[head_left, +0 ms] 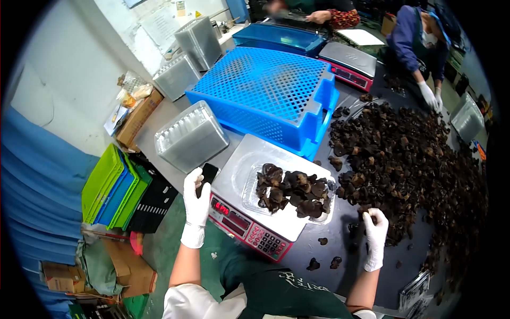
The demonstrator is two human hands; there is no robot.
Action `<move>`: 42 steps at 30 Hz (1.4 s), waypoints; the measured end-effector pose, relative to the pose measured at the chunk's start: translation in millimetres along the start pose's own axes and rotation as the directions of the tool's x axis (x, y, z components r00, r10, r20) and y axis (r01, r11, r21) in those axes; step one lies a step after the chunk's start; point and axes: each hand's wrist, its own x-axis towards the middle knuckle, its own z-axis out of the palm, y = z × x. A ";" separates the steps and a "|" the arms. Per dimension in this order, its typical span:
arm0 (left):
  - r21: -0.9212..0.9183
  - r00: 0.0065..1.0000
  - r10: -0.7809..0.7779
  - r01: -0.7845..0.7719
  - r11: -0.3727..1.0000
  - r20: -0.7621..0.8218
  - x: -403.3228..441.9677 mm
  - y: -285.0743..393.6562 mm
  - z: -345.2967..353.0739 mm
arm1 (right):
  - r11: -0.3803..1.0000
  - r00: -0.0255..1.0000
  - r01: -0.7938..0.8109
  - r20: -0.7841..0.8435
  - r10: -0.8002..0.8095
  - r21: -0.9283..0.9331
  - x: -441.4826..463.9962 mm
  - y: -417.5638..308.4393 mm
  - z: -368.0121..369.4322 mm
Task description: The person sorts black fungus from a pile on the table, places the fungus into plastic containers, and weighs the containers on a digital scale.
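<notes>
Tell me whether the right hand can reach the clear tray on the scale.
Probably yes: the right hand is near the scale, and nothing tall seems to stand between it and the clear tray.

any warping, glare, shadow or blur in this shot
Head view: strong fisheye warping, black corners, curved edges; head view: whitish sheen on the scale and box stack; head view: shadow on the table beside the right hand; head view: a co-worker's hand at top looks smeared, and the dark heap loses detail rightward.
</notes>
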 end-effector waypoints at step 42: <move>-0.406 0.934 -0.195 0.309 0.860 0.299 161.8 -29.5 142.7 | 0.836 0.955 -0.201 0.293 0.051 0.511 204.3 -97.5 165.9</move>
